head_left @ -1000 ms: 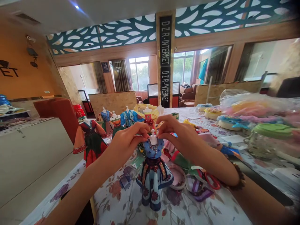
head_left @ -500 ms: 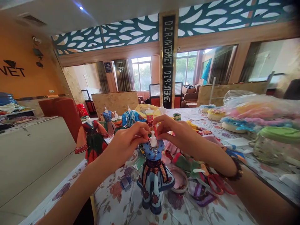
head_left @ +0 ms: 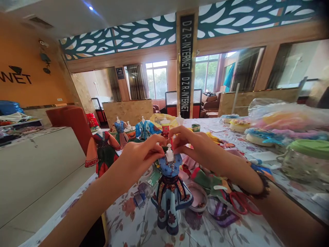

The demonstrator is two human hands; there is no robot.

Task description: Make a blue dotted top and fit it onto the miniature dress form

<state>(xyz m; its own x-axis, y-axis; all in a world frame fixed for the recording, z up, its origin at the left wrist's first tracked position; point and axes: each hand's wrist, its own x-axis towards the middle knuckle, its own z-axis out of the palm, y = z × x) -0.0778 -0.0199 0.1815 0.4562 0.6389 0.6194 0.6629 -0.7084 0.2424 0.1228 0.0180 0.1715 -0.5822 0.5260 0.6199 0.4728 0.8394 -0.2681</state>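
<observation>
A small headless doll (head_left: 170,185) in a blue patterned top and flared skirt stands upright on the flowered tablecloth, its white neck peg bare. At the left of the neck, my left hand (head_left: 140,154) is closed, thumb and fingertips pinched at the shoulder. My right hand (head_left: 197,142) is on the other side, its fingers curled and pinched near the neck. What either hand pinches is too small to make out. A beaded trim hangs at the doll's neckline, between the hands.
Behind stand other dressed dolls, one in red and green (head_left: 104,151) at the left. Right of the doll lie a round dish (head_left: 197,197), cloth pieces, red scissors (head_left: 239,202) and a green-lidded jar (head_left: 298,161).
The whole view has shifted slightly, so things appear a little farther right. Both hands stay pinched by the doll's neck, with only small finger movement.
</observation>
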